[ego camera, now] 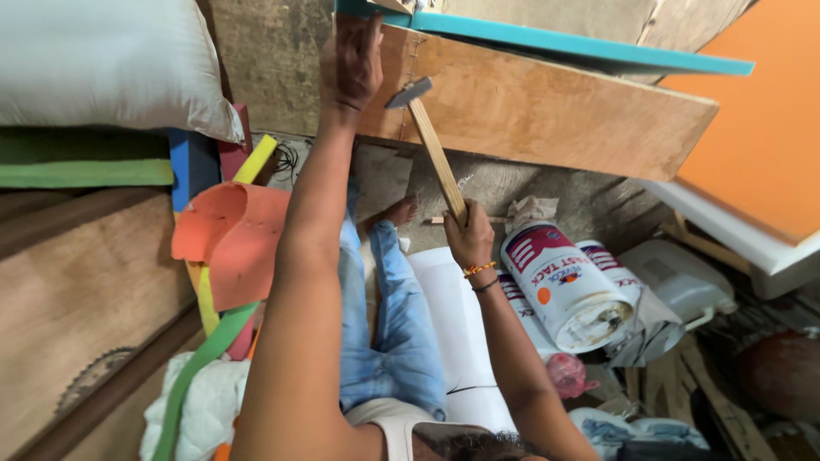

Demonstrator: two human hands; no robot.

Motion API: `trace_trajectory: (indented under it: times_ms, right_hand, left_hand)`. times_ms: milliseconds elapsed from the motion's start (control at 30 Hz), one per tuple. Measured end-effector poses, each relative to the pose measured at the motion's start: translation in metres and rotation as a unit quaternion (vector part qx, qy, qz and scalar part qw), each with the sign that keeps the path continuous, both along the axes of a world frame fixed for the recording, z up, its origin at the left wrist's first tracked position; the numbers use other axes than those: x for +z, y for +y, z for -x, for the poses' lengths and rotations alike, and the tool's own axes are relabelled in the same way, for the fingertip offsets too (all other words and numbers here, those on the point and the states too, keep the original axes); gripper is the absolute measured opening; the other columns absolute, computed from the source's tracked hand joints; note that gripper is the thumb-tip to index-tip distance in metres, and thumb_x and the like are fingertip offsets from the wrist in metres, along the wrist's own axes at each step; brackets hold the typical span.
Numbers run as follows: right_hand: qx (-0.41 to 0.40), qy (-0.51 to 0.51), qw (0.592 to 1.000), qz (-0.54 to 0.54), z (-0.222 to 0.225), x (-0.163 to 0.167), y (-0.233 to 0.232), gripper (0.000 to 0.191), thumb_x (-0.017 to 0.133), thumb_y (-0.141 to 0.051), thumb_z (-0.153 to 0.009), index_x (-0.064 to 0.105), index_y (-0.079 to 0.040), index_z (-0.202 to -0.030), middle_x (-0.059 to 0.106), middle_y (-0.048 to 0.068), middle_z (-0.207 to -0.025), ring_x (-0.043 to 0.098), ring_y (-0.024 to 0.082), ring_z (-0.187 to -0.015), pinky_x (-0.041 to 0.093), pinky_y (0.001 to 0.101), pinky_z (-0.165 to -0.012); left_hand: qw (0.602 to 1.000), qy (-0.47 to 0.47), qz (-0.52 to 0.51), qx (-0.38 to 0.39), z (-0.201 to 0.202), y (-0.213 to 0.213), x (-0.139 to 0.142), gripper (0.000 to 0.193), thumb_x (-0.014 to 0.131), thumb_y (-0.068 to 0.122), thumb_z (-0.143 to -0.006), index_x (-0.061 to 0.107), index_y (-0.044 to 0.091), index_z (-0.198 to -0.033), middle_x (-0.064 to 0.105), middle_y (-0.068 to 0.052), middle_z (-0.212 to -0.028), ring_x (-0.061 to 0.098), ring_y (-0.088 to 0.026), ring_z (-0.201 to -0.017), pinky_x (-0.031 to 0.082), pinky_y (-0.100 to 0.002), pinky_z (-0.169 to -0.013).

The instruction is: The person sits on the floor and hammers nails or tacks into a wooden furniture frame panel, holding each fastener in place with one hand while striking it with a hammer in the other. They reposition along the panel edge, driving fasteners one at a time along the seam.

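Head view: a hammer [431, 141] is gripped near the end of its wooden handle by the right hand [468, 237], the fingers closed round it, so that the metal head is raised close to the face of a plywood board [547, 107]. The long grip at the handle's end appears chosen for reach and swing. The board is steadied by the left hand [350, 61], which is laid against its upper left part, palm on the wood and fingers spread upward toward a sheet of teal foam [581, 47] lying along the board's top edge. A row of small fasteners seems to run down the wood just beside the hammer head, though it is too small to be made out with certainty.

The work is done seated on the ground, legs in blue jeans [384, 324] stretched toward the board, one bare foot [401, 209] near its base. A white cushion [457, 333] lies beside the legs. Adhesive cans [568, 282] are tipped on their sides to the right. Orange foam [235, 235] and coloured strips are heaped on the left, beside more plywood. An orange panel [760, 128] stands at the right. The floor is cluttered throughout.
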State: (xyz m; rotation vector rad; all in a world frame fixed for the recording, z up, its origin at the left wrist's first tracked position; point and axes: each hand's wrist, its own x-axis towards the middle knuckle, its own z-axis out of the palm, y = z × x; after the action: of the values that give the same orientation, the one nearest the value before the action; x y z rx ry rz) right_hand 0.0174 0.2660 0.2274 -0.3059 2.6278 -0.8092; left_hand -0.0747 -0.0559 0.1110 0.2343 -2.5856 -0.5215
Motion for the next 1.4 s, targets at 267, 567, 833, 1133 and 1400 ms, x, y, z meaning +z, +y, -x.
trace_trajectory:
  times_ms: [267, 567, 833, 1133, 1400]
  right_hand:
    - [-0.001, -0.073, 0.997, 0.007, -0.031, -0.014, -0.051, 0.039, 0.077, -0.023, -0.092, 0.054, -0.007, -0.119, 0.069, 0.022, -0.094, 0.068, 0.045, -0.088, 0.055, 0.0508, -0.07]
    - [-0.029, -0.079, 0.994, 0.071, -0.047, -0.037, -0.176, 0.036, 0.075, -0.024, -0.096, 0.052, -0.007, -0.118, 0.068, 0.024, -0.09, 0.067, 0.047, -0.087, 0.053, 0.0526, -0.07]
    - [-0.083, -0.061, 0.994, 0.037, -0.069, -0.036, -0.211, 0.038, 0.074, -0.022, -0.091, 0.053, -0.005, -0.119, 0.069, 0.026, -0.092, 0.067, 0.048, -0.085, 0.052, 0.0532, -0.067]
    - [-0.158, -0.037, 0.985, 0.058, -0.074, -0.04, -0.215, 0.037, 0.073, -0.02, -0.098, 0.05, -0.004, -0.122, 0.069, 0.026, -0.094, 0.068, 0.046, -0.087, 0.053, 0.0499, -0.071]
    - [-0.205, -0.077, 0.97, 0.103, -0.084, -0.039, -0.205, 0.036, 0.073, -0.02, -0.1, 0.051, -0.007, -0.126, 0.07, 0.022, -0.095, 0.069, 0.04, -0.081, 0.055, 0.0474, -0.067]
  left_hand:
    - [0.893, 0.134, -0.375, 0.21, -0.027, -0.04, -0.009, 0.025, 0.062, 0.025, -0.11, 0.067, 0.002, -0.116, 0.072, -0.012, -0.102, 0.069, -0.022, -0.089, 0.057, -0.037, -0.077]
    - [0.856, -0.177, -0.425, 0.237, -0.21, -0.111, -0.009, 0.028, 0.064, 0.025, -0.108, 0.064, -0.003, -0.104, 0.064, -0.008, -0.088, 0.056, -0.016, -0.081, 0.049, -0.034, -0.076]
    - [0.808, -0.405, -0.36, 0.231, -0.288, -0.114, 0.018, 0.025, 0.066, 0.028, -0.095, 0.069, 0.003, -0.098, 0.072, -0.013, -0.086, 0.071, -0.029, -0.081, 0.054, -0.041, -0.075]
    - [0.764, -0.454, -0.425, 0.172, -0.268, -0.117, -0.001, 0.03, 0.067, 0.03, -0.097, 0.071, 0.002, -0.107, 0.073, -0.01, -0.089, 0.07, -0.022, -0.082, 0.053, -0.036, -0.076]
    - [0.803, -0.339, -0.484, 0.076, -0.201, -0.102, 0.003, 0.025, 0.071, 0.024, -0.098, 0.072, 0.002, -0.109, 0.064, -0.003, -0.075, 0.055, -0.01, -0.067, 0.046, -0.028, -0.061]
